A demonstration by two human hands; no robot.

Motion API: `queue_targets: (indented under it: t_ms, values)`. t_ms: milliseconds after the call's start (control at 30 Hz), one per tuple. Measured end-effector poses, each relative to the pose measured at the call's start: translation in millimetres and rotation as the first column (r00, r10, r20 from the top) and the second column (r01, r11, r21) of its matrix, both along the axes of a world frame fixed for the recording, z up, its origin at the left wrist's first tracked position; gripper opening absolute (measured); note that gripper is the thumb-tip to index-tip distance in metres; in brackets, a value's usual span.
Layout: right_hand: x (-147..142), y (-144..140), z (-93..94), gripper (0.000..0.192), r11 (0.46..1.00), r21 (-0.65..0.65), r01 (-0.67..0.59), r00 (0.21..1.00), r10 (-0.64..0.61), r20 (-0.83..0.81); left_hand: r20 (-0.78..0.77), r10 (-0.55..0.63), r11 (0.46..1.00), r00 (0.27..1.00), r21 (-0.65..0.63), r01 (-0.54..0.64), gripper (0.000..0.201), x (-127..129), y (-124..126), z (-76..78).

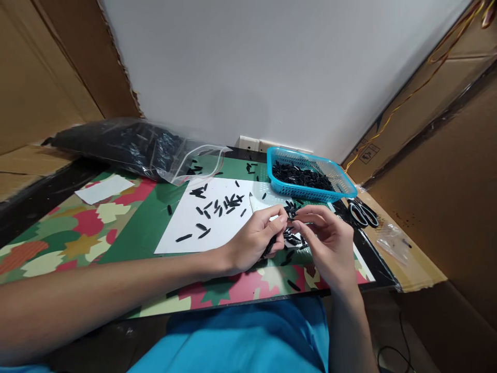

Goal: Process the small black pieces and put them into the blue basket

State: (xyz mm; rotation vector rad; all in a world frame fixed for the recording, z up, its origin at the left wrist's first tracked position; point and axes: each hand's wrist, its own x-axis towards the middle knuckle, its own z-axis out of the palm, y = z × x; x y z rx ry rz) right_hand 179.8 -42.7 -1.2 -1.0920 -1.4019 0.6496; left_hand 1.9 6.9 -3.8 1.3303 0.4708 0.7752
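Note:
My left hand [257, 239] and my right hand [328, 242] meet above the near right part of the table, fingertips together on a small black plastic piece [291, 213]. The left palm also holds several more black pieces. Under and between the hands lie other loose black pieces [292, 240]. A white paper sheet [182, 228] to the left of the hands carries several scattered black strips [217, 207].
A blue mesh basket [341, 178] with black pieces stands behind the hands on the right. A clear zip bag [124, 145] full of black parts lies at the back left. Scissors [363, 212] rest at the right edge. Cardboard walls flank the leaf-patterned mat [77, 233].

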Motion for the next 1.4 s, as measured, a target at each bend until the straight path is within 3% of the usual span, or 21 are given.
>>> queue_targets:
  t_ms: [233, 433, 833, 1400]
  values:
    - [3.0, 2.4, -3.9, 0.017, 1.000, 0.008, -0.015, 1.000, 0.015, -0.008, -0.010, 0.037, 0.998, 0.999, 0.045, -0.036, 0.038, -0.3, -0.2, 0.4]
    - [1.9, 2.0, -3.2, 0.009, 1.000, -0.021, 0.019, 1.000, -0.018, 0.006, -0.049, 0.050, 0.996, 0.998, 0.071, -0.047, 0.040, 0.0, 0.5, -0.7]
    - [1.8, 2.0, -1.3, 0.009, 0.998, -0.038, 0.045, 0.998, -0.044, 0.040, -0.007, 0.041, 0.999, 0.999, -0.017, -0.041, 0.042, 0.6, -0.1, 1.5]
    - [1.7, 1.0, -0.1, 0.007, 0.999, -0.011, 0.050, 0.995, -0.049, 0.090, -0.027, 0.046, 0.998, 0.999, -0.029, -0.047, 0.043, 0.0, -0.5, 0.1]
